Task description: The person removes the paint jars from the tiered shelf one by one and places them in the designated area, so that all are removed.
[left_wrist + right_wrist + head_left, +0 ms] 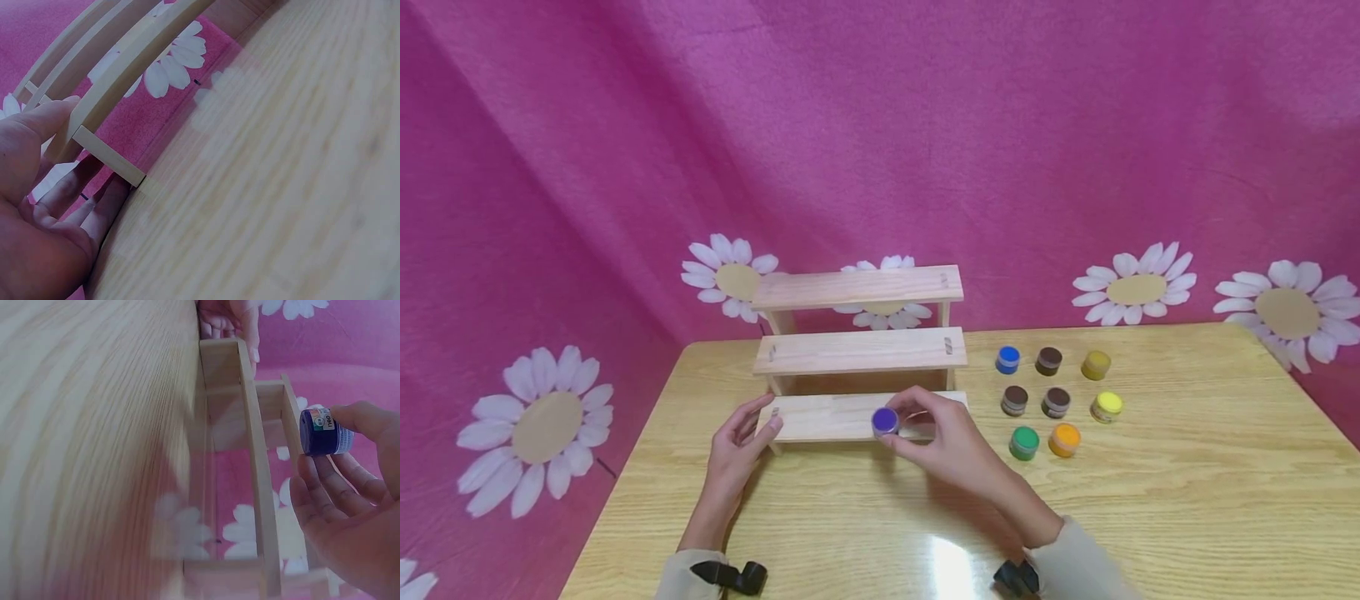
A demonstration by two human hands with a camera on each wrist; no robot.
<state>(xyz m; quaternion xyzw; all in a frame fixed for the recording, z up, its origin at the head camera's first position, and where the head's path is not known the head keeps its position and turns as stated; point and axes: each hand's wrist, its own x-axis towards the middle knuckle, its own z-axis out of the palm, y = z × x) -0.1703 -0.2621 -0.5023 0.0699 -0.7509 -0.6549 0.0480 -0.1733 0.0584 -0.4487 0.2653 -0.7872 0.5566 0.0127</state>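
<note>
My right hand pinches a small paint jar with a purple lid between thumb and fingers. The jar is over the front of the lowest step of a three-tier wooden shelf. In the right wrist view the jar shows dark blue-purple paint and a printed label, with the fingertips against its side. My left hand holds the left end of the lowest step. Its thumb lies on the board's edge in the left wrist view, while the other fingers reach around beside the short leg.
Right of the shelf, several paint jars stand in loose rows on the wooden table: a blue jar, dark brown ones, a yellow jar, a green jar and an orange jar. A pink flowered cloth hangs behind.
</note>
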